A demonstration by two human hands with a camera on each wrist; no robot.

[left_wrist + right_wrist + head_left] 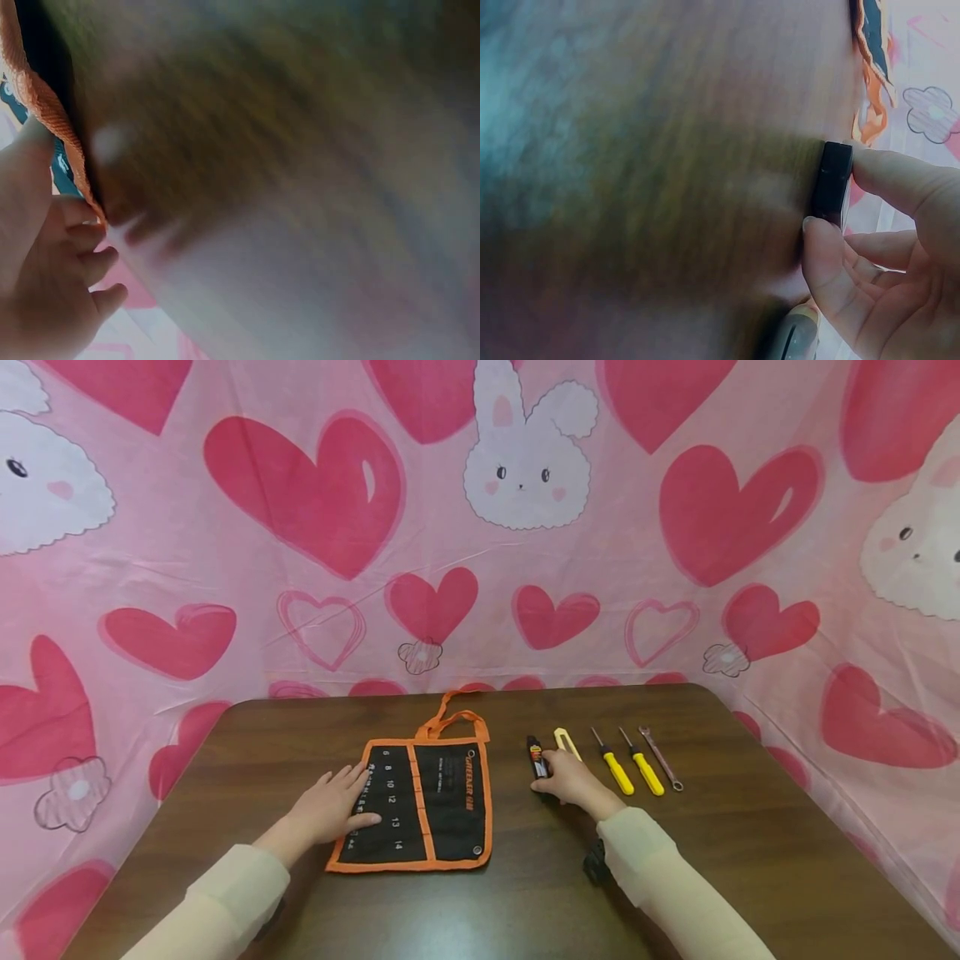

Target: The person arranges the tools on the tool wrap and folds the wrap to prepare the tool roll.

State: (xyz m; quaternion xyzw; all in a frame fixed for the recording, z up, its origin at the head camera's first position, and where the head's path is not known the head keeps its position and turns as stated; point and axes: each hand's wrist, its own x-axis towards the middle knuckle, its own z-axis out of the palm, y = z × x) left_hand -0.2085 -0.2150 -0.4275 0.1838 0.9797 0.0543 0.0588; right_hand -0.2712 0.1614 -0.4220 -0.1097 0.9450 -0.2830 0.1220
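A black tool pouch [453, 777] with orange trim and printed numbers lies unfolded on the table. My left hand [337, 806] rests on its left part, fingers extended and thumb spread. The left wrist view shows that hand [56, 255] at the pouch's orange edge [56, 112]. To the right of the pouch, my right hand [570, 779] holds a small flat black case [537, 760] with a colourful label. In the right wrist view, the black case [832, 180] sits between the thumb and a finger of my right hand [892, 255]. What the case contains is hidden.
Right of the case lie a pale yellow utility knife [566, 741], two yellow-handled screwdrivers [617, 772] [647, 772] and a metal wrench [662, 760]. Orange tie straps [450, 718] extend behind the pouch. A pink heart-printed cloth [442, 543] hangs around the brown table [525, 902].
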